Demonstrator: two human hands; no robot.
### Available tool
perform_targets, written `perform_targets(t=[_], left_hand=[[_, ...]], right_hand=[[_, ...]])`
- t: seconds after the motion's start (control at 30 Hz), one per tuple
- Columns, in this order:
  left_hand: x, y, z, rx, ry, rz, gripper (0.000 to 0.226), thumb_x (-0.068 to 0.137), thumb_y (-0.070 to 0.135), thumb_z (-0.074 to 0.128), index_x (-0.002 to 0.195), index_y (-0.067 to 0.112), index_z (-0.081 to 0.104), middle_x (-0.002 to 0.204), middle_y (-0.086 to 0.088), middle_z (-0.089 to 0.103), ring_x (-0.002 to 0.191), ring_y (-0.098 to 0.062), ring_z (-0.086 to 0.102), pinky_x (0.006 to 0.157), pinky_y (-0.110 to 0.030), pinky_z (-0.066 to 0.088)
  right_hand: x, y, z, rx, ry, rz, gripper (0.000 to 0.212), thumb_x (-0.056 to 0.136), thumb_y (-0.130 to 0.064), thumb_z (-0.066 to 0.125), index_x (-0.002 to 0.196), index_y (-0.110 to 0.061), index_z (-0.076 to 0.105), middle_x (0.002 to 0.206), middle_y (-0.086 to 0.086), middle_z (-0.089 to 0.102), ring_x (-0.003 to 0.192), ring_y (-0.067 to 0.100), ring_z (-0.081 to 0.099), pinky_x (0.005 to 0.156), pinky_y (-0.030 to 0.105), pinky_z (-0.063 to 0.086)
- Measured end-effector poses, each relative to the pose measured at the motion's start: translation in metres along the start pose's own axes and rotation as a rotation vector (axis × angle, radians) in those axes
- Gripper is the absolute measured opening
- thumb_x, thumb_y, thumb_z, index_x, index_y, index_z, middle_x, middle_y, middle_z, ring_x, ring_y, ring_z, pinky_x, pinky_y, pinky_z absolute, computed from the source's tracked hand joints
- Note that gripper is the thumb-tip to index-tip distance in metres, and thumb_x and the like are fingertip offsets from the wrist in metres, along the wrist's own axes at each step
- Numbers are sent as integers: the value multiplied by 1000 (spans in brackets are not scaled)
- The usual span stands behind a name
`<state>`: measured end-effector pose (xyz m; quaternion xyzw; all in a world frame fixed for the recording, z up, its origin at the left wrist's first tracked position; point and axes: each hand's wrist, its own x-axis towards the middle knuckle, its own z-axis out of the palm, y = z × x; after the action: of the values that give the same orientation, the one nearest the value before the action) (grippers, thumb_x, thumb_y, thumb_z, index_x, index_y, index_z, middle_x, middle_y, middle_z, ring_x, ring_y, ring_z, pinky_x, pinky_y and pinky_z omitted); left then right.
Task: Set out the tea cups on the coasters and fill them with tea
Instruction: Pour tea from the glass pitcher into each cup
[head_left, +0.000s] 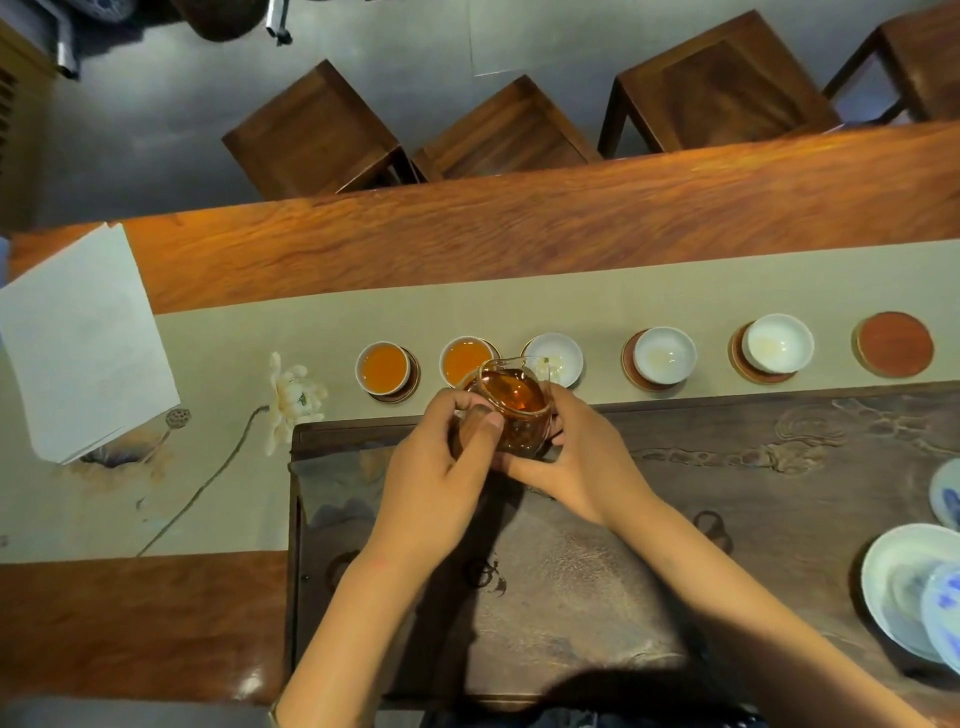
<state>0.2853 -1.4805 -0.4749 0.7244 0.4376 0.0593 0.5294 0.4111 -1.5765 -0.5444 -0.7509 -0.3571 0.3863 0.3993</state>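
Note:
A row of white tea cups stands on round coasters along the beige runner (208, 338). The two leftmost cups (383, 367) (464, 357) hold orange tea. The third cup (560, 356), fourth cup (665, 354) and fifth cup (777, 343) look empty of tea. A red-brown coaster (894, 343) at the far right carries no cup. A glass pitcher (514, 410) of dark amber tea is held between my left hand (441, 467) and my right hand (582, 457), just in front of the second and third cups, its rim overlapping the third cup.
A dark carved tea tray (727, 467) lies under my arms. White and blue porcelain bowls (904, 587) sit at its right end. A sheet of paper (83, 338) lies at the left. A lotus ornament (293, 400) rests on the runner. Wooden stools (317, 130) stand beyond the table.

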Motion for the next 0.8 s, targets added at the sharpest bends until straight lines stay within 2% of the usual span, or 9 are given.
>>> perform_targets(t=[0.2, 0.33, 0.47, 0.53, 0.67, 0.8], left_hand=[[0, -1, -1, 31, 8, 12, 8, 96, 34, 54, 102, 33, 60, 91, 17, 68, 83, -2, 64, 69, -17, 49], [2, -2, -2, 44, 6, 20, 9, 97, 34, 54, 103, 32, 60, 89, 15, 69, 80, -2, 64, 67, -18, 49], [3, -2, -1, 64, 1, 21, 11, 97, 37, 53, 104, 34, 60, 89, 13, 70, 82, -3, 65, 71, -24, 53], [4, -2, -1, 68, 0, 21, 12, 96, 38, 53, 105, 33, 60, 90, 13, 70, 83, -2, 65, 71, -23, 53], [5, -2, -1, 65, -5, 28, 13, 96, 38, 52, 105, 33, 60, 91, 16, 69, 84, -1, 65, 69, -15, 51], [4, -1, -1, 75, -4, 25, 14, 95, 41, 51, 104, 34, 59, 90, 15, 69, 83, -1, 65, 70, -20, 53]], right_hand=[[-2, 1, 2, 24, -1, 12, 60, 65, -76, 70, 117, -58, 46, 108, -31, 63, 101, -12, 59, 78, 0, 41], [-2, 1, 3, 36, -2, 12, 55, 66, -76, 69, 113, -67, 43, 113, -33, 61, 102, -13, 59, 78, 1, 42], [-2, 1, 3, 57, 2, 16, 57, 65, -80, 66, 114, -67, 42, 115, -34, 61, 104, -13, 59, 78, 1, 43], [-2, 1, 3, 58, -2, 17, 55, 66, -78, 68, 114, -67, 43, 115, -35, 60, 104, -13, 59, 78, 0, 42], [-2, 1, 2, 69, -4, 21, 57, 67, -74, 71, 117, -60, 47, 113, -30, 64, 103, -11, 61, 81, 7, 46], [-3, -1, 1, 70, -7, 21, 54, 68, -74, 70, 114, -67, 44, 115, -32, 62, 104, -12, 60, 80, 2, 44]])
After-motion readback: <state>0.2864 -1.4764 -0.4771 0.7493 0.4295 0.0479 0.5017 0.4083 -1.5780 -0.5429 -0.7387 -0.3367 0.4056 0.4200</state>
